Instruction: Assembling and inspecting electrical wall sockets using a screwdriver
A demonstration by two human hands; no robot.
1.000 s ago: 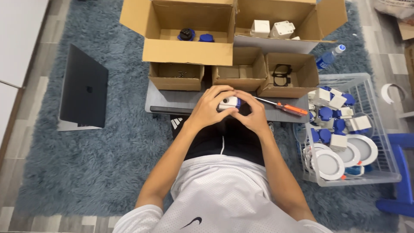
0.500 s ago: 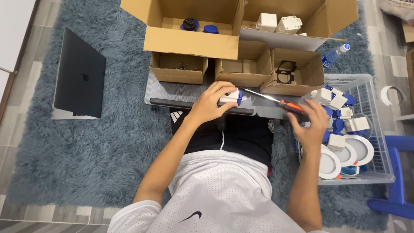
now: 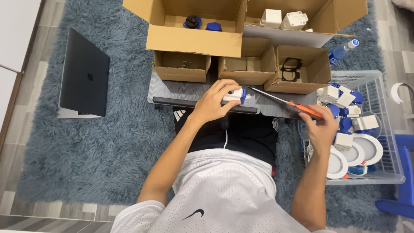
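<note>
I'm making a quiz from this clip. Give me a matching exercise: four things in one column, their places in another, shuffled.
1. laptop
2. screwdriver
3. white part
4. bottle

a. in the left hand
b. on the rug, far left
c. in the right hand
d. on the rug beside the basket

Pairs: 1-b, 2-c, 3-a, 4-d

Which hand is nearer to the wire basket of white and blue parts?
The right. The right hand, holding the orange-handled screwdriver, is at the basket's left edge. The left hand grips a white and blue part on the grey tray, well left of it.
</note>
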